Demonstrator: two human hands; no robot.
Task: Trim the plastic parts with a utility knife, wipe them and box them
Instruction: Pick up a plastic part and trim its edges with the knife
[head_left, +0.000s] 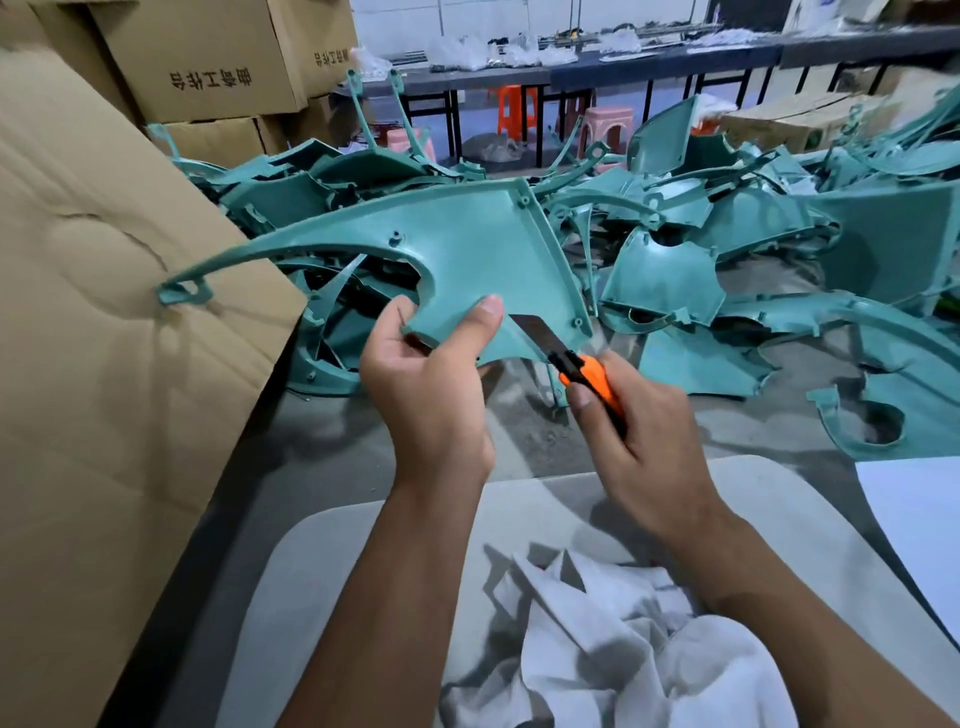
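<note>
A large teal plastic part (467, 244) with a long curved arm reaching left is held up in front of me. My left hand (431, 384) grips its lower corner, thumb on the face. My right hand (639, 441) grips an orange utility knife (582, 371). The knife's extended blade lies against the part's lower edge, just right of my left thumb. A crumpled white cloth (623, 634) lies on my lap below my forearms.
A big heap of teal plastic parts (727, 234) covers the grey floor ahead and to the right. An open cardboard box flap (104, 312) stands at my left, with stacked cartons (208, 67) behind. Long tables and plastic stools (514, 109) are farther back.
</note>
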